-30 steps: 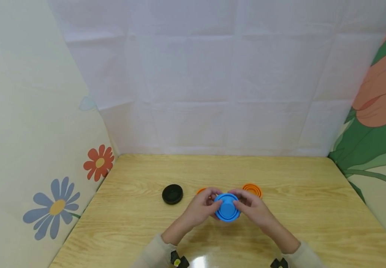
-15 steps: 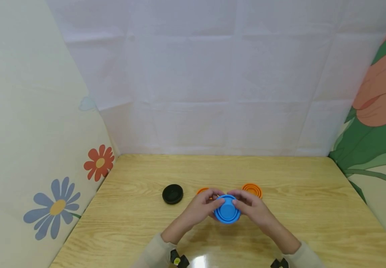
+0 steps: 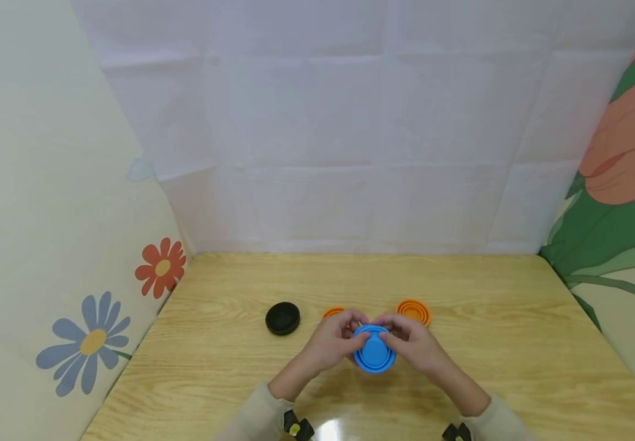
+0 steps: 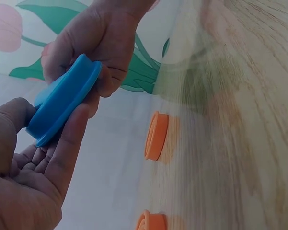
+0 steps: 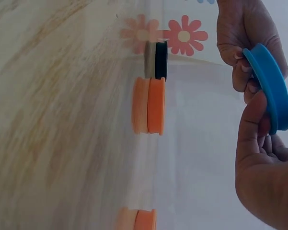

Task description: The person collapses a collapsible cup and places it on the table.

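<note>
A round blue collapsible cup, folded flat with concentric rings, is held up off the table between both hands. My left hand pinches its left edge, thumb on the ringed face and fingers behind. The right hand grips the opposite edge the same way. In the left wrist view the blue cup appears side-on and tilted, its rim slightly bent. From the right wrist, the blue cup also shows edge-on, with fingertips pressing its rim.
Behind the hands lie two orange ringed cups, also flat: one to the right, the other partly hidden by my left hand. A black round cup lies farther left on the wooden table. White cloth hangs behind.
The blue cup has dipped slightly toward me and its ringed face has tilted a little. Both hands keep their hold. The head view has shifted a touch.
</note>
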Action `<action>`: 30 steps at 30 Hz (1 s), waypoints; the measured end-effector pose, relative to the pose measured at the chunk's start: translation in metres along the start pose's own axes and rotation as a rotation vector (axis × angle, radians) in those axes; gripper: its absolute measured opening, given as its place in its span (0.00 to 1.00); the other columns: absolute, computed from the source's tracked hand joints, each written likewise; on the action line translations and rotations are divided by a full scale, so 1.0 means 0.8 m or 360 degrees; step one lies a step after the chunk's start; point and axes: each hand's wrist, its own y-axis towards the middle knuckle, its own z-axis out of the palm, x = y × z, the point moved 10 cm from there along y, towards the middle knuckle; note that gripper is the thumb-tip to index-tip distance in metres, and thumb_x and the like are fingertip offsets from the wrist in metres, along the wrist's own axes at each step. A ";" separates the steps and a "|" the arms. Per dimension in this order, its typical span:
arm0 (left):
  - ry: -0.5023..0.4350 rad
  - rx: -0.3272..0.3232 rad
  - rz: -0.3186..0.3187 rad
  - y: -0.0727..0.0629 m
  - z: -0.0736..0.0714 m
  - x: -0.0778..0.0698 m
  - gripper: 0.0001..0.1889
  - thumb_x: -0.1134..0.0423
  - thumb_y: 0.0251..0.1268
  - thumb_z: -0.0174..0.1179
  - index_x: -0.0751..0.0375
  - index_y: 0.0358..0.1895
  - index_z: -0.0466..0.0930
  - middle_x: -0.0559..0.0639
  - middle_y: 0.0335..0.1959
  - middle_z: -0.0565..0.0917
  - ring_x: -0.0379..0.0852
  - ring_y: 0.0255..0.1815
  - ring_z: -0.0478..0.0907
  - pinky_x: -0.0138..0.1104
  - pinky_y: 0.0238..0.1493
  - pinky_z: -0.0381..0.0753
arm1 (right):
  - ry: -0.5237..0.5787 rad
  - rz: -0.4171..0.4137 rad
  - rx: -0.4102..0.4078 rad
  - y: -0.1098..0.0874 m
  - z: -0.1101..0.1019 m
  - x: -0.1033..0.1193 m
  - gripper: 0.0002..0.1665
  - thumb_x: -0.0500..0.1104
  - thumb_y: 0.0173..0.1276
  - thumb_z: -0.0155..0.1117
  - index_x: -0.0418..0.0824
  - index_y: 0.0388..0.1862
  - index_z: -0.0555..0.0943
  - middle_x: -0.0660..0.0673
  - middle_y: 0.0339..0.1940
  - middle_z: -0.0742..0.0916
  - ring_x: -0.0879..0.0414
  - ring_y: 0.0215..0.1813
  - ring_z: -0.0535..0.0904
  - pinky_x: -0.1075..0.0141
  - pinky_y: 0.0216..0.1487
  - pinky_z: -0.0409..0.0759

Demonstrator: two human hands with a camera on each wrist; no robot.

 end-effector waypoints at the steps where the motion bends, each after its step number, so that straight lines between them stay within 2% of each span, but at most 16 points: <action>1: 0.0011 -0.0009 -0.0001 0.000 0.000 0.001 0.12 0.64 0.71 0.63 0.66 0.52 0.79 0.50 0.34 0.78 0.40 0.27 0.78 0.44 0.28 0.87 | -0.0002 0.0007 -0.0011 0.000 0.000 -0.001 0.17 0.39 0.79 0.58 0.29 0.59 0.77 0.34 0.49 0.84 0.57 0.45 0.82 0.68 0.48 0.84; 4: -0.0020 -0.0026 -0.0030 0.000 -0.001 0.004 0.13 0.61 0.73 0.62 0.64 0.54 0.79 0.51 0.35 0.78 0.40 0.29 0.79 0.41 0.29 0.88 | -0.0008 0.0062 -0.0070 -0.001 -0.004 -0.005 0.18 0.41 0.78 0.59 0.30 0.59 0.78 0.35 0.49 0.84 0.56 0.46 0.83 0.68 0.48 0.84; 9: -0.0181 0.0008 -0.0073 0.000 0.001 0.008 0.18 0.55 0.76 0.58 0.64 0.59 0.78 0.53 0.39 0.80 0.44 0.34 0.82 0.40 0.34 0.89 | 0.0090 0.0200 -0.0154 -0.003 -0.012 -0.015 0.22 0.45 0.79 0.58 0.30 0.63 0.76 0.37 0.51 0.84 0.55 0.46 0.83 0.66 0.45 0.85; 12: -0.0274 0.0067 -0.0086 0.000 0.003 0.009 0.21 0.56 0.75 0.60 0.65 0.62 0.75 0.54 0.41 0.80 0.45 0.36 0.83 0.44 0.37 0.89 | 0.0176 0.0271 -0.0160 -0.005 -0.013 -0.021 0.25 0.47 0.80 0.56 0.30 0.65 0.74 0.37 0.52 0.84 0.55 0.43 0.84 0.66 0.40 0.86; 16: -0.0282 0.0119 -0.0093 0.000 0.005 0.012 0.22 0.59 0.73 0.63 0.66 0.64 0.73 0.54 0.43 0.80 0.45 0.38 0.84 0.49 0.40 0.89 | 0.0222 0.0342 -0.0171 -0.005 -0.016 -0.028 0.30 0.53 0.80 0.56 0.31 0.67 0.73 0.39 0.51 0.85 0.54 0.41 0.84 0.64 0.38 0.87; 19: -0.0275 0.0116 -0.0087 -0.001 0.003 0.013 0.21 0.61 0.73 0.62 0.66 0.64 0.72 0.54 0.43 0.80 0.44 0.38 0.83 0.47 0.41 0.89 | 0.0224 0.0354 -0.0160 -0.005 -0.015 -0.028 0.30 0.52 0.78 0.59 0.32 0.68 0.73 0.39 0.51 0.85 0.53 0.42 0.84 0.63 0.39 0.87; 25: -0.0314 0.0063 -0.0128 -0.001 -0.001 0.019 0.22 0.61 0.73 0.63 0.67 0.63 0.73 0.55 0.43 0.80 0.44 0.39 0.82 0.44 0.41 0.89 | 0.0226 0.0300 -0.0080 -0.004 -0.011 -0.020 0.28 0.44 0.77 0.60 0.30 0.69 0.70 0.38 0.53 0.82 0.51 0.42 0.84 0.59 0.40 0.88; 30: -0.0328 0.0058 -0.0132 -0.001 -0.001 0.021 0.22 0.60 0.73 0.62 0.67 0.63 0.73 0.56 0.44 0.79 0.43 0.39 0.82 0.43 0.41 0.89 | 0.0233 0.0263 -0.0035 -0.005 -0.009 -0.017 0.29 0.42 0.77 0.61 0.28 0.69 0.69 0.38 0.53 0.81 0.53 0.42 0.85 0.59 0.41 0.88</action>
